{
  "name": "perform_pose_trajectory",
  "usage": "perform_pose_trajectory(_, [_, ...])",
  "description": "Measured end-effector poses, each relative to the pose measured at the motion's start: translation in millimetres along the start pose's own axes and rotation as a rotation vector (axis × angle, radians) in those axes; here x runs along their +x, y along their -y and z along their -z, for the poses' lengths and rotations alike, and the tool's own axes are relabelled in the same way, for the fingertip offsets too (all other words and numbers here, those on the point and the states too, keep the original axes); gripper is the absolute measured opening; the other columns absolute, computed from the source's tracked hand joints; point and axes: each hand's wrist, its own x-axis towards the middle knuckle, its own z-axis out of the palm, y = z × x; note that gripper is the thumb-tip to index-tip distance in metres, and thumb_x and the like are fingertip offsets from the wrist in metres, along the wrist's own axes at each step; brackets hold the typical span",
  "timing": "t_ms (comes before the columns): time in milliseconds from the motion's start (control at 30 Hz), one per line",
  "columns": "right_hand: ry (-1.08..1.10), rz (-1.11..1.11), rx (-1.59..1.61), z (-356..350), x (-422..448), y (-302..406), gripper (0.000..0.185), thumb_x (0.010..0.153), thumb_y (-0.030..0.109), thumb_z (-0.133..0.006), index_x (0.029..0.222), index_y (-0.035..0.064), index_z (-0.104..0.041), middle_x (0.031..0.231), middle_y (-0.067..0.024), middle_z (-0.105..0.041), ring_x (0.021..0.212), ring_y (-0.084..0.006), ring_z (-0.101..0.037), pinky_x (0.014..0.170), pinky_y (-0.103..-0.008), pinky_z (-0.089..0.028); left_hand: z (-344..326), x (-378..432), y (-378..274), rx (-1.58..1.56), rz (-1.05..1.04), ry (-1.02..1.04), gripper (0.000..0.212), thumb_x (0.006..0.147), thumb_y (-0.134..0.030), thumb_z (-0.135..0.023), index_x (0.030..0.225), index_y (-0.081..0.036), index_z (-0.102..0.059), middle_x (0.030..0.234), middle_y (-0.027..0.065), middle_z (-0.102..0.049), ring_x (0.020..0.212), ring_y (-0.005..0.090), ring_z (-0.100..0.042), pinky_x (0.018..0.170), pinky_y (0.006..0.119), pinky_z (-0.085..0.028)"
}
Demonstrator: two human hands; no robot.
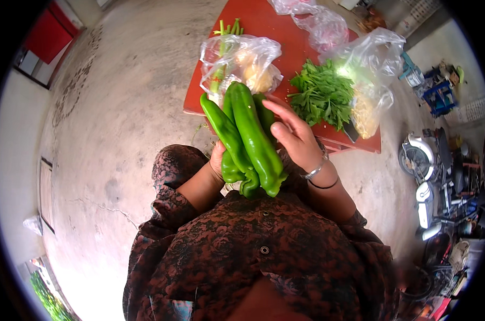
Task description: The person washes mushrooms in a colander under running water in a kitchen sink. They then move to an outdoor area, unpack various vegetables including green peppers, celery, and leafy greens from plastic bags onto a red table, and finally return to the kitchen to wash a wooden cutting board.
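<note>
Several long green peppers (pixel 252 134) are bunched in front of my torso. My left hand (pixel 217 158) holds them from the left and below, its fingers mostly hidden behind them. To the right, my right hand (pixel 294 138) has its thumb and fingers apart, the fingertips close against a darker green pepper (pixel 263 110) in the bunch. Whether they press on it is not clear. Just beyond, on the red table (pixel 266 44), lie a clear plastic bag (pixel 262 50) with pale yellowish contents, green stalks (pixel 221 52) and a leafy green bunch (pixel 322 94).
Another clear bag (pixel 371 60) on the table's right side holds pale, stringy food (pixel 365 114). A dark flat object (pixel 350 131) sits at the edge beside it. More crumpled plastic (pixel 326 26) lies farther back. A motorcycle (pixel 421 160) stands on the concrete floor (pixel 114 132) at right.
</note>
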Motion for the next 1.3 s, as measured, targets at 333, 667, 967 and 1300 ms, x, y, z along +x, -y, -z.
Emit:
perform_pose_trajectory(333, [-0.143, 0.030, -0.844, 12.4, 86.4, -18.2, 0.084, 0.072, 0.027, -0.077, 0.141, 0.0123, -0.031, 0.149, -0.0208, -0.019, 0.133, -0.0403, -0.030, 0.107, -0.0401, -0.030, -35.4, 11.2, -51.4, 0.050, -0.280, 0.123, 0.104, 0.072, -0.068, -0.062, 0.149, -0.019, -0.011, 0.151, 0.0184, -0.016, 0.134, 0.0455, -0.025, 0.105, 0.057, -0.031])
perform_pose_trajectory(667, [0.305, 0.120, -1.397, -49.6, 152.8, -54.0, 0.108, 0.064, 0.049, -0.075, 0.148, 0.0221, -0.013, 0.153, -0.0158, -0.007, 0.135, -0.0354, -0.025, 0.105, -0.0618, -0.018, -31.9, 11.3, -86.4, 0.070, -0.640, 0.029, 0.098, 0.073, -0.071, -0.056, 0.148, -0.019, -0.018, 0.152, 0.0081, -0.021, 0.139, 0.0323, -0.019, 0.112, 0.057, -0.018])
perform_pose_trajectory(967, [0.597, -0.034, -1.203, -41.4, 200.7, -88.0, 0.072, 0.074, 0.040, -0.069, 0.135, 0.0166, -0.038, 0.118, -0.0155, -0.058, 0.101, -0.0314, -0.060, 0.089, -0.0448, -0.043, -40.3, 11.1, -94.5, -0.019, -0.601, -0.025, 0.101, 0.070, -0.065, -0.065, 0.148, -0.020, -0.018, 0.150, 0.0151, -0.023, 0.134, 0.0385, -0.029, 0.109, 0.057, -0.025])
perform_pose_trajectory(1300, [-0.077, -0.131, -0.305, 76.3, 176.8, -66.7, 0.020, 0.085, 0.009, -0.062, 0.104, 0.0022, -0.063, 0.088, -0.0005, -0.064, 0.076, -0.0083, -0.057, 0.070, -0.0264, -0.048, -35.9, 8.8, -91.3, -0.111, -0.562, 0.034, 0.092, 0.073, -0.064, -0.063, 0.145, -0.020, -0.027, 0.147, 0.0117, -0.032, 0.136, 0.0334, -0.028, 0.111, 0.057, -0.022])
